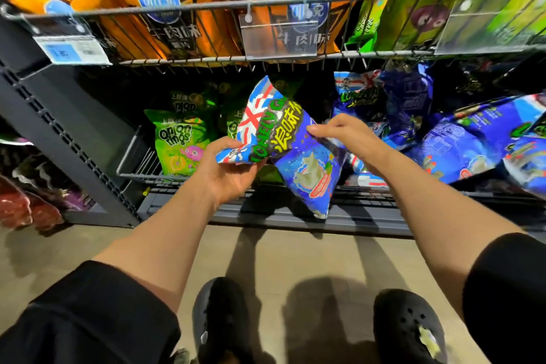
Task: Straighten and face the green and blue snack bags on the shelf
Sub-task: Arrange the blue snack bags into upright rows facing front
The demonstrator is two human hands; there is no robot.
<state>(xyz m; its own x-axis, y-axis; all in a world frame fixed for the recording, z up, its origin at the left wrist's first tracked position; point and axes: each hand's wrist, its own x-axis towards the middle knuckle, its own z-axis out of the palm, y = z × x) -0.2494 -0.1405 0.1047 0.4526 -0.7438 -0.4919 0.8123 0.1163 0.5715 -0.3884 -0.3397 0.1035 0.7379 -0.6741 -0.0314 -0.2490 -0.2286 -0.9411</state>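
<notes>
Far left, a blue-and-white price tag (pixel 72 52) hangs off the upper wire basket (pixel 206 4), with glossy orange snack bags (pixel 183 9) stacked behind it. Down on the lower wire shelf (pixel 133 162), a bright green onion-rings bag (pixel 178 142) stands upright, facing out. Now the left hand (pixel 233 171) — fingers curled under, gripping the lower left corner of a crinkled blue snack bag with a flag pattern (pixel 292 154), held tilted in the air in front of the shelf. The right hand (pixel 348 139) pinches that same bag's right edge, thumb and fingertips closed on the foil. Off to the right, a jumble of matching blue bags (pixel 461 145) lies slumped on their sides, green bags (pixel 443 6) above them.
</notes>
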